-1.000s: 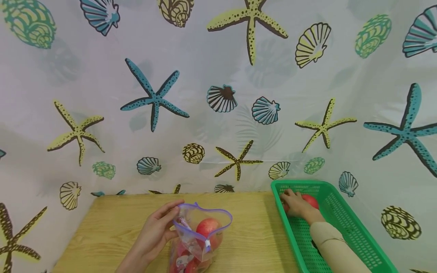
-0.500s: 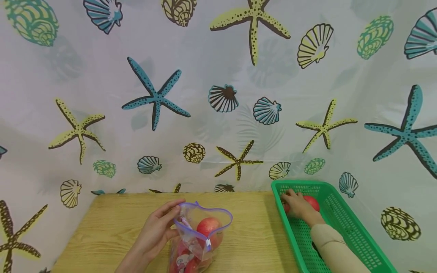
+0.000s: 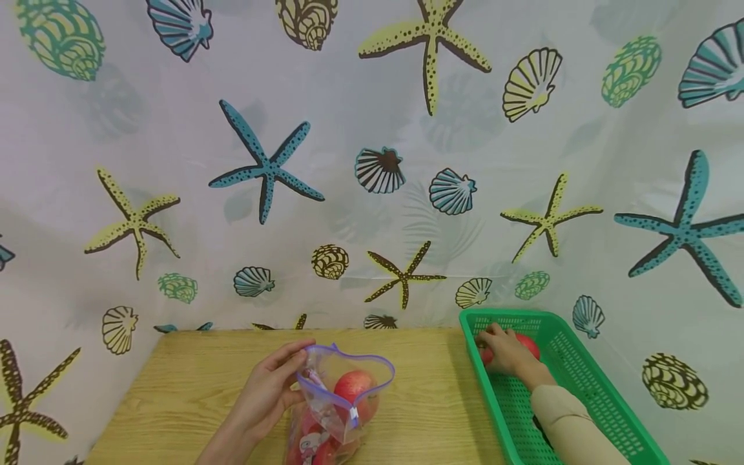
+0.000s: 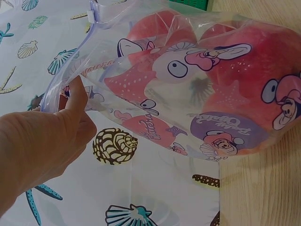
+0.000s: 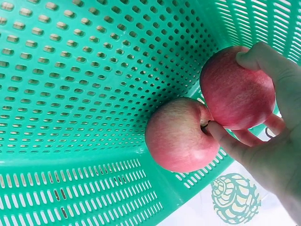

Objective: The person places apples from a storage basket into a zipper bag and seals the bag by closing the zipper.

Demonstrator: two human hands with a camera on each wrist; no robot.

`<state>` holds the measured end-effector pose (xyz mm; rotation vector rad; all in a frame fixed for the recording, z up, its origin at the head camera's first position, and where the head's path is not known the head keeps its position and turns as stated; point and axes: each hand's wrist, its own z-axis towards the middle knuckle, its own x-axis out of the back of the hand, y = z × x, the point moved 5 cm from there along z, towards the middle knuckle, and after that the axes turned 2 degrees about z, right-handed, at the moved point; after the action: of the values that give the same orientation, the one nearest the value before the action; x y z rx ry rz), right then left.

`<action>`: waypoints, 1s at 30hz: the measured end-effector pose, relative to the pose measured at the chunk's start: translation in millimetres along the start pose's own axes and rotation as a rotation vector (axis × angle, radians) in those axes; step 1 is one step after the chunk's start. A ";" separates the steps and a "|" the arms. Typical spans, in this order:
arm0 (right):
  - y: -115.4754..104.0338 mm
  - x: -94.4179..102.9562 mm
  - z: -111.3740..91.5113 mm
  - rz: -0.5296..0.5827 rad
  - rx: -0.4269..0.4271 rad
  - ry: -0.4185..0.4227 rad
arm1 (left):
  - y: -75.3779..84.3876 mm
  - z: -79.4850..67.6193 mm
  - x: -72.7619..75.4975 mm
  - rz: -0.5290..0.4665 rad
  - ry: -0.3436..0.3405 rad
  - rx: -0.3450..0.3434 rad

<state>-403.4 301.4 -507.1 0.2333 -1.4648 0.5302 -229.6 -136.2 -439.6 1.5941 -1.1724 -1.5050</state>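
Head cam: right hand (image 3: 506, 354) is down in the basket (image 3: 587, 368), bag (image 3: 337, 416) off to its left, mouth up. Left wrist: left hand (image 4: 49, 141) pinches the bag's rim. Right wrist: fingers gripping the darker apple (image 5: 237, 89), paler apple (image 5: 178, 139) just beside.

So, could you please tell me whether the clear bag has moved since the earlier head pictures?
No, not visibly: the clear bag, held by the left hand, keeps its place against the far edge of the wooden table.
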 end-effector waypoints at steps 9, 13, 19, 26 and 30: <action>-6.2 8.2 -2.7 0.001 -0.019 0.031 | -1.2 -0.3 -1.5 0.016 0.020 0.011; -6.7 13.1 -4.2 -0.005 -0.043 0.019 | -2.3 -0.2 -2.1 0.003 0.002 0.010; -11.6 28.8 -6.6 0.009 -0.063 0.032 | -3.5 -0.1 -2.6 -0.009 -0.001 0.001; -15.7 43.9 -9.2 -0.008 -0.069 0.044 | -4.9 -0.7 -3.9 -0.010 0.019 -0.002; -20.5 52.6 -9.6 -0.005 -0.060 0.058 | -5.5 -1.0 -5.1 -0.011 0.020 -0.004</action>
<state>-384.3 298.6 -453.2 0.1732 -1.4209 0.4844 -227.4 -129.4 -442.4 1.6116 -1.1503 -1.4939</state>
